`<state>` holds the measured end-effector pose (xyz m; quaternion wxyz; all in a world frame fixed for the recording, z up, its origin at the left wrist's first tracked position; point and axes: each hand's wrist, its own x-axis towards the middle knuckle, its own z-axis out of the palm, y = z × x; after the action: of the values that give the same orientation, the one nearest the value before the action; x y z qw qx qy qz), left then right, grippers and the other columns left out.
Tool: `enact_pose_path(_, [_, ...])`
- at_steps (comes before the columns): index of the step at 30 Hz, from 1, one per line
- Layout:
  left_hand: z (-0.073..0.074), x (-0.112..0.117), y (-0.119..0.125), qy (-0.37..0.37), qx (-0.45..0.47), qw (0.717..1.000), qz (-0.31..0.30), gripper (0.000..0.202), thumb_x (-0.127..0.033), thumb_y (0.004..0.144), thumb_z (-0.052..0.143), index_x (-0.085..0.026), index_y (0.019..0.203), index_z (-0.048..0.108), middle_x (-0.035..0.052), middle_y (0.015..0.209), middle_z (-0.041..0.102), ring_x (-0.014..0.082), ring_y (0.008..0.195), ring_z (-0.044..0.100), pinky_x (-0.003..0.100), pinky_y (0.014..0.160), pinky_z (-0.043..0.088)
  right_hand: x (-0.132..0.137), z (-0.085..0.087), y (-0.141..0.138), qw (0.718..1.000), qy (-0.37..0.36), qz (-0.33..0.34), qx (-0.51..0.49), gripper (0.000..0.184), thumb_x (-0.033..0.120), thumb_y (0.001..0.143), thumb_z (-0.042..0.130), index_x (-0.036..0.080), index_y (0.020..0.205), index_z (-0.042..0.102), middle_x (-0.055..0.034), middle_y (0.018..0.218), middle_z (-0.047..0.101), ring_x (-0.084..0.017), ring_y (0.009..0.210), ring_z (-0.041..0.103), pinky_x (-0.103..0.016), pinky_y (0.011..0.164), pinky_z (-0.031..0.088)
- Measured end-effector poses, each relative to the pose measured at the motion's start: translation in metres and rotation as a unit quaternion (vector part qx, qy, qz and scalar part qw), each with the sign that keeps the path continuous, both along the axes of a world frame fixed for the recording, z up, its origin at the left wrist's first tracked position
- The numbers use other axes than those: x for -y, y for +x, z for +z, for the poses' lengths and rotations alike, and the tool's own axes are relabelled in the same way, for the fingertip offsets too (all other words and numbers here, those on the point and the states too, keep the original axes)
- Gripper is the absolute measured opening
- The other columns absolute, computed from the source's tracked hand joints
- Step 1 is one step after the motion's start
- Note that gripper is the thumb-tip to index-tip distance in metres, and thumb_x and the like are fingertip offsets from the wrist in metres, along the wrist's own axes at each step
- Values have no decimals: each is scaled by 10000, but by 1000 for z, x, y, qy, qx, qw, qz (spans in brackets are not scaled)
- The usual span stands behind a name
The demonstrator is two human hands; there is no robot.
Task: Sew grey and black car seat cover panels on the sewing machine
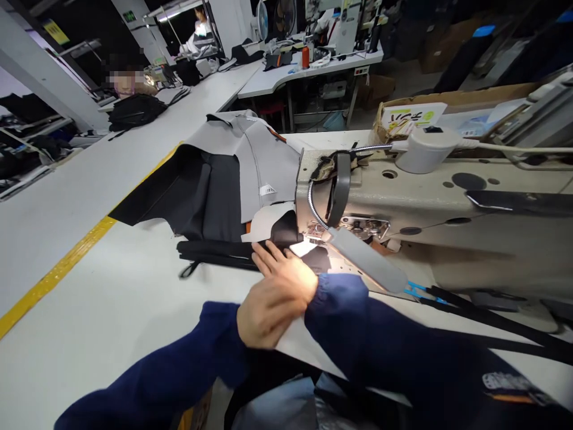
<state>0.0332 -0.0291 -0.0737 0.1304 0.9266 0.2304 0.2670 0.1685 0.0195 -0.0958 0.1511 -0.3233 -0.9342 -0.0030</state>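
Observation:
My right hand [289, 269] lies with fingers stretched out at the edge of a black fabric strip [219, 254], beside the needle area of a sewing machine [430, 209]. My left hand [266, 313] is crossed in front of the right wrist, its fingers curled and somewhat blurred close to the right sleeve cuff [319, 292]. What those fingers hold, if anything, is hidden. Beyond the strip spreads a sewn piece of black fabric [219, 191] and grey fabric [268, 155], with a small white label [267, 190]. A thin black loop [188, 270] sticks out from the strip.
A lamp [369, 260] on a bendable neck lights the needle area. Yellow tape [58, 272] runs along the white table [188, 334]. Behind the machine stands a cardboard box [474, 98]. Black straps [492, 325] lie at right. Another person [128, 80] sits at the far left.

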Motion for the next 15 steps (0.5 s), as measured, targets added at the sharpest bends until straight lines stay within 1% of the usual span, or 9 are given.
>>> enact_pose_path(1, [2, 10, -4, 17, 2, 999, -37, 220, -170, 883, 407, -150, 990, 599, 84, 950, 633, 174, 898, 571, 335, 776, 462, 0, 14, 0, 1000, 10, -14, 22, 445, 134, 936, 293, 61, 1360, 407, -210, 1475, 328, -384, 1271, 403, -505, 793, 514])
enact_pose_path(2, [0, 17, -4, 34, -11, 997, -62, 217, -166, 880, 414, -143, 1000, 593, 90, 969, 634, 175, 913, 570, 332, 777, 448, -1, 28, 1, 998, 14, -35, 52, 429, 94, 917, 292, 36, 1310, 455, -242, 1408, 411, -375, 1195, 479, -472, 748, 520])
enact_pose_path(3, [-3, 22, -2, 49, -41, 996, -68, 222, -175, 886, 422, -137, 1028, 587, 106, 1026, 628, 186, 962, 564, 338, 791, 437, -2, 42, 2, 994, 8, -61, 86, 397, 62, 893, 307, 18, 1227, 518, -267, 1287, 515, -350, 1079, 560, -426, 696, 518])
enact_pose_path(4, [-9, 22, 4, 58, -78, 994, -56, 233, -201, 897, 437, -135, 1068, 581, 122, 1104, 609, 206, 1031, 547, 351, 823, 428, -3, 54, 4, 989, -5, -87, 119, 348, 45, 873, 335, 15, 1124, 574, -268, 1132, 598, -316, 953, 612, -382, 654, 504])
enact_pose_path(6, [-22, 15, 20, 63, -145, 987, 3, 281, -274, 913, 468, -146, 1143, 570, 134, 1209, 567, 247, 1146, 496, 397, 915, 404, -5, 73, 8, 977, -39, -125, 169, 237, 50, 843, 407, 42, 938, 623, -214, 865, 646, -264, 769, 634, -332, 612, 470])
enact_pose_path(8, [-35, -1, 40, 58, -174, 982, 51, 327, -329, 922, 474, -156, 1181, 573, 130, 1210, 576, 273, 1171, 484, 440, 967, 385, -4, 83, 10, 967, -55, -135, 208, 179, 76, 830, 453, 76, 869, 627, -163, 774, 635, -252, 703, 627, -326, 603, 451])
enact_pose_path(10, [-45, -15, 53, 49, -184, 978, 88, 379, -367, 932, 455, -159, 1228, 565, 130, 1226, 581, 291, 1178, 489, 462, 966, 393, -2, 84, 11, 962, -61, -119, 238, 175, 95, 833, 456, 103, 858, 629, -136, 776, 627, -256, 686, 618, -328, 583, 435])
enact_pose_path(12, [-50, -21, 52, 22, -206, 970, 130, 437, -444, 927, 467, -146, 1224, 583, 141, 1219, 592, 302, 1166, 507, 454, 941, 417, 3, 76, 14, 962, -73, -83, 248, 193, 127, 858, 443, 118, 864, 636, -126, 813, 620, -258, 719, 611, -329, 587, 425])
enact_pose_path(15, [-51, -11, 23, -10, -263, 954, 142, 476, -510, 874, 550, -97, 1089, 646, 143, 1068, 653, 279, 1083, 559, 403, 936, 426, 11, 51, 21, 969, -131, -71, 196, 235, 236, 918, 441, 132, 886, 649, -109, 885, 603, -214, 783, 599, -301, 656, 431])
